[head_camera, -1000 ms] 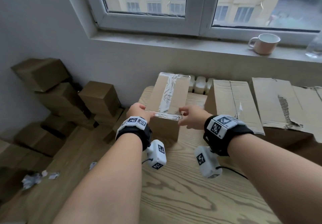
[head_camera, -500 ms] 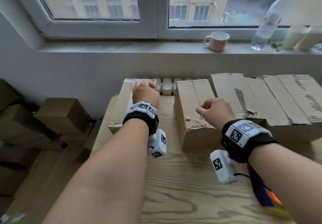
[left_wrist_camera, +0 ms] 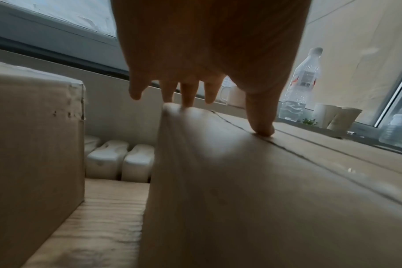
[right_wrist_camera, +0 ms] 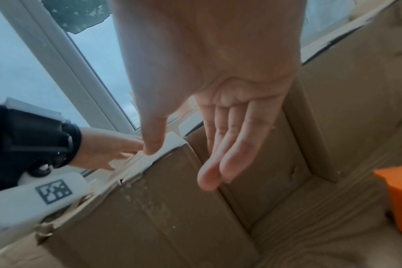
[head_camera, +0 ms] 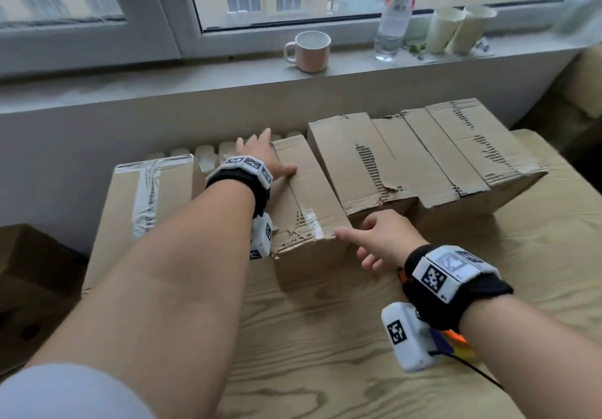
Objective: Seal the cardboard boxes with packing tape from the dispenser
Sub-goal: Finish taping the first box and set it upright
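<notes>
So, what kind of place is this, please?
Probably a room at home or a small office used for packing: cardboard boxes lined up on a wooden table, with a mug and water bottle on the windowsill.

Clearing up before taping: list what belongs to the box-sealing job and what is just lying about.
Job: taped box; untaped box under left hand, right hand at its corner; torn boxes.

Lying about: mug; water bottle; paper cups.
</notes>
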The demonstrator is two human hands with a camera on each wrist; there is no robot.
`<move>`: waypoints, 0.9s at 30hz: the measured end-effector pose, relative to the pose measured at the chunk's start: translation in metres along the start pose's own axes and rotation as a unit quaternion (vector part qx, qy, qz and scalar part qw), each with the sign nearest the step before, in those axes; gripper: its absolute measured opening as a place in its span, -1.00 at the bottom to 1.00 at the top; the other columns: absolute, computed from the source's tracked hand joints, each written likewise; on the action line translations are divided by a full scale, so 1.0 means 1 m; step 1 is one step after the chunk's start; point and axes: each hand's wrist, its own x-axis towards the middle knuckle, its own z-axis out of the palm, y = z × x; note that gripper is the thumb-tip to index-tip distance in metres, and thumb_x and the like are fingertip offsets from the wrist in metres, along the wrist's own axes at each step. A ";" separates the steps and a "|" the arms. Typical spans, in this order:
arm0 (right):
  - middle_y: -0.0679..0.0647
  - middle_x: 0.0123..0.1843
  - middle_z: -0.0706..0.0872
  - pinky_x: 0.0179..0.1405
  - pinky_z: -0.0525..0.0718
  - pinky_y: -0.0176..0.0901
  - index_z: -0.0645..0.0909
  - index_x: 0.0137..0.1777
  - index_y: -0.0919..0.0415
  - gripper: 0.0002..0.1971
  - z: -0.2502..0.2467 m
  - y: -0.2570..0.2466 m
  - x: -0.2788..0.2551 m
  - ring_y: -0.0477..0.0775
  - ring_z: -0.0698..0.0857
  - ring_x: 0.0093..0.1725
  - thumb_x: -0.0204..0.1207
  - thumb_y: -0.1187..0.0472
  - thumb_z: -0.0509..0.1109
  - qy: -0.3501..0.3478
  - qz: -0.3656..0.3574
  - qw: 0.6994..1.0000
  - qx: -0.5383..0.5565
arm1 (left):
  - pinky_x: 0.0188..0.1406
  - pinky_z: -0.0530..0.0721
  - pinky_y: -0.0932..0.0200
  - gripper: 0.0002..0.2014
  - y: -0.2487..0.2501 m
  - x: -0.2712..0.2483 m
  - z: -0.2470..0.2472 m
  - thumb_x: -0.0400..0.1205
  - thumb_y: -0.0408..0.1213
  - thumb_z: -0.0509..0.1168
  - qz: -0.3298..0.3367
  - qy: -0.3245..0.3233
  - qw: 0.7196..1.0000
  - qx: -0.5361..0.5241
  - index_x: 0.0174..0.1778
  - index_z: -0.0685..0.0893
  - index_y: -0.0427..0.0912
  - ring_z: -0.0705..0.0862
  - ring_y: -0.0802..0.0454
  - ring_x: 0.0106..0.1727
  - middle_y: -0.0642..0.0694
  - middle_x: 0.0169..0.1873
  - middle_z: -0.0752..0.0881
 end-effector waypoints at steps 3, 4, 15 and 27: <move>0.24 -0.14 0.80 -0.26 0.81 -0.08 0.30 0.57 0.37 -0.11 0.004 0.002 0.003 0.07 0.83 -0.31 0.42 -0.16 0.53 -0.048 0.001 0.998 0.035 | 0.45 0.42 -0.14 -0.08 -0.003 -0.007 0.000 0.34 0.35 0.39 -0.021 -0.005 1.000 -0.004 0.55 0.34 -0.04 0.42 -0.24 0.47 -0.22 0.45 0.45; 0.25 -0.13 0.79 -0.26 0.81 -0.08 0.32 0.56 0.37 -0.13 0.005 0.003 0.003 0.08 0.83 -0.31 0.42 -0.15 0.53 -0.054 -0.001 0.998 0.043 | 0.43 0.45 -0.15 -0.10 -0.005 -0.010 0.000 0.32 0.35 0.40 -0.034 -0.007 0.999 -0.011 0.52 0.39 -0.03 0.44 -0.25 0.44 -0.23 0.42 0.45; 0.20 -0.12 0.81 -0.10 0.82 0.07 0.67 -0.06 0.26 -0.63 -0.012 0.031 -0.016 0.14 0.83 -0.22 0.35 -0.02 0.63 -0.090 -0.007 0.996 0.000 | 0.23 0.57 0.04 -0.37 -0.009 -0.086 0.006 0.40 0.07 0.52 -0.093 -0.038 0.993 -0.060 0.33 0.53 -0.10 0.62 -0.15 0.26 -0.13 0.27 0.64; 0.10 0.29 0.58 -0.14 0.82 0.01 0.35 0.56 0.14 -0.15 -0.033 0.071 -0.040 0.09 0.68 0.09 0.29 0.13 0.68 -0.011 -0.046 0.999 -0.008 | 0.31 0.56 -0.16 0.01 -0.015 -0.185 0.029 0.13 0.16 0.64 -0.208 -0.125 0.964 -0.111 0.48 0.43 -0.11 0.58 -0.21 0.32 -0.15 0.40 0.56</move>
